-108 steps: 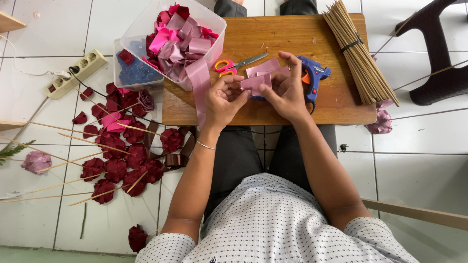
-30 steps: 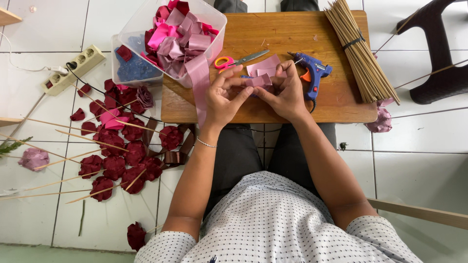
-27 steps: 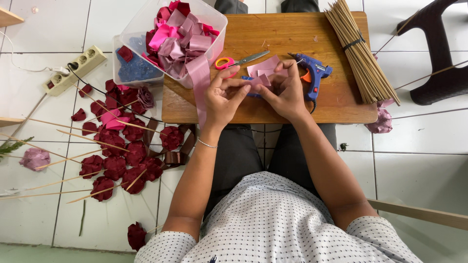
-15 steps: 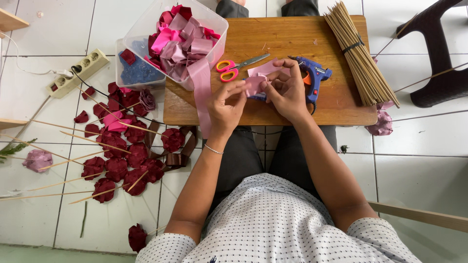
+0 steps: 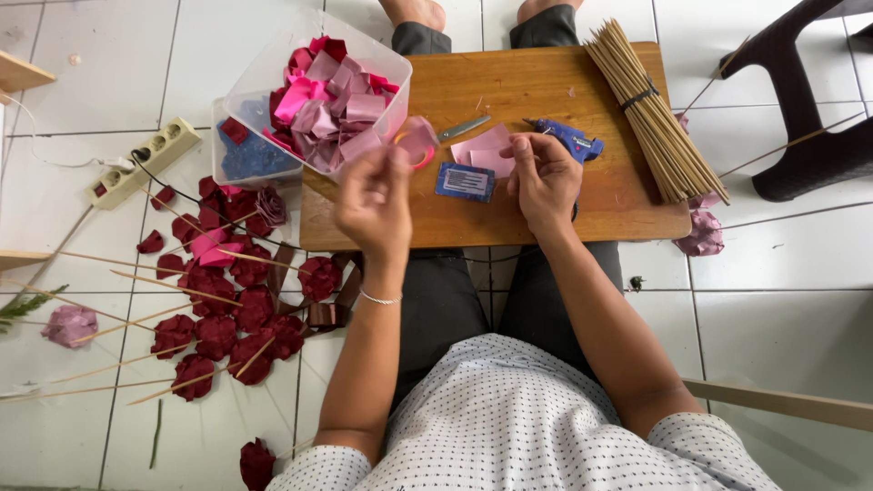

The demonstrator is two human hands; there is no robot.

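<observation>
- Wooden board [image 5: 509, 214]: lies across the seated person's lap and serves as the reference for all items below.
- Clear plastic tub [image 5: 273, 86]: overhangs the board's far-left corner, filled with pink and maroon ribbon pieces [image 5: 332, 100].
- Ribbon roses on sticks [image 5: 227, 309]: a dark red heap on the tiled floor, left of the board.
- Bundle of thin sticks [image 5: 650, 114]: tied with a dark band, lying slantwise on the board's right part.
- White power strip [image 5: 150, 162]: on the floor, left of the board and beyond the roses.
- Left hand [image 5: 375, 202]: raised above the board's left part, just beside the tub. Image is motion-blurred; the fingers are drawn together around a piece of pink ribbon [image 5: 418, 138] that shows past the fingertips, toward the board's far edge.
- Right hand [image 5: 544, 177]: rests on the board's middle, fingers curled. Thumb and forefinger are pinched on the right edge of the pink ribbon squares [image 5: 484, 150], which lie flat on the board and extend left of the fingertips.
- Blue glue gun [image 5: 568, 138]: on the board just beyond the right hand, touching or nearly touching its knuckles; cannot tell which.
- Blue card [image 5: 465, 182]: flat on the board between the two hands, just nearer the person than the squares.
- Scissors [image 5: 455, 130]: blades show on the board beyond the squares; the handles are partly hidden by the left hand's ribbon.
</observation>
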